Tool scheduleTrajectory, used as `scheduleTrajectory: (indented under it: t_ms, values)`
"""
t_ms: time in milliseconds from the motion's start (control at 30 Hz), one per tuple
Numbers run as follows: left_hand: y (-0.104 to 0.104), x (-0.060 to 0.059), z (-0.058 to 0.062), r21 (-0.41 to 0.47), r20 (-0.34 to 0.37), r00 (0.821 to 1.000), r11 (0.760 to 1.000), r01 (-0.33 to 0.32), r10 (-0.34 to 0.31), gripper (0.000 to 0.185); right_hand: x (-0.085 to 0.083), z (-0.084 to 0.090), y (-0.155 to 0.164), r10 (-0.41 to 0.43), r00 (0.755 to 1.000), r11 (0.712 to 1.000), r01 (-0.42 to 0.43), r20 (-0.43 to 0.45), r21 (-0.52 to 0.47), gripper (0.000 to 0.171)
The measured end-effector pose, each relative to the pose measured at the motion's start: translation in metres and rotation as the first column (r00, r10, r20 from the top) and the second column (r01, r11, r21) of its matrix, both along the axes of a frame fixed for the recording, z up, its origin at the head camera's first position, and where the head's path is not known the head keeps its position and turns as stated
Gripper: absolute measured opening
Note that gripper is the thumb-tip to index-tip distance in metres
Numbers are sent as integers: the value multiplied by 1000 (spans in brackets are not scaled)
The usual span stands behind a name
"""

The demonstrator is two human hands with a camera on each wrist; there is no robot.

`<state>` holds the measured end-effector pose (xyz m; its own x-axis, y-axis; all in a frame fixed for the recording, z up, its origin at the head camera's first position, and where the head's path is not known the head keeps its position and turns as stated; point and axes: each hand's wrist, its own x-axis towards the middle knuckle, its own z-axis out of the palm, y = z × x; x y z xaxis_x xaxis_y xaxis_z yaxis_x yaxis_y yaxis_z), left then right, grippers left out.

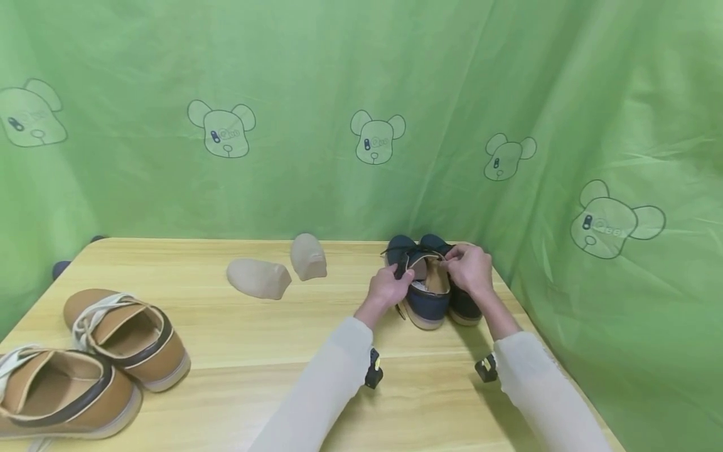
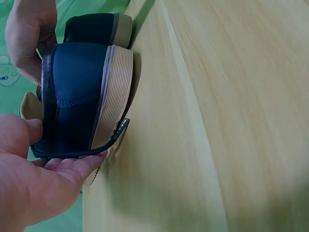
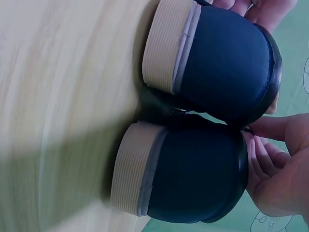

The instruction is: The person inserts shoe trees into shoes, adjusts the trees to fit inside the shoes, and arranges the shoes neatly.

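Two navy shoes with ribbed pale soles stand side by side at the table's back right corner, heels toward me. On the nearer-left navy shoe (image 1: 426, 306), my left hand (image 1: 390, 285) grips the left edge of the opening, thumb at the collar and fingers beneath a dark lace (image 2: 91, 152). My right hand (image 1: 470, 267) pinches that shoe's right collar edge, its fingers passing over the other navy shoe (image 3: 200, 174). Between the hands the tan lining (image 1: 436, 276) shows. My right fingertips are partly hidden by the shoes in the right wrist view.
Two beige toe-shaped shoe inserts, one lying sideways (image 1: 258, 278) and one lengthwise (image 1: 308, 256), rest toward the back of the wooden table (image 1: 254, 351). A pair of tan shoes (image 1: 155, 358) with white laces stands at the left. Green curtain (image 1: 305, 125) surrounds the back and sides.
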<state>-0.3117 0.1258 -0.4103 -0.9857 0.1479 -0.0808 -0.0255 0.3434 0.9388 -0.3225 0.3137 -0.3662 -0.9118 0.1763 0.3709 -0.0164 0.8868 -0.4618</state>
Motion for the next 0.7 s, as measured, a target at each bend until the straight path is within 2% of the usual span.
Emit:
scheduleTrajectory:
  t_ms: [233, 333, 500, 700]
  values:
    - [-13, 0, 13, -161, -19, 998, 985, 56, -60, 52, 0, 0, 1, 5, 1000, 1000, -5, 7, 13, 13]
    - [-22, -1, 17, -196, -2, 997, 978, 76, -78, 45, 0, 0, 1, 2, 1000, 1000, -2, 14, 14, 13]
    - [-48, -3, 28, -178, 28, 991, 974, 137, -134, 43, 2, 3, 0, 3, 999, 1000, -3, 44, 10, 13]
    - [-100, -7, 51, -119, 85, 977, 972, 204, -194, 54, 7, 16, -5, 34, 990, 999, -37, 138, 15, 14]
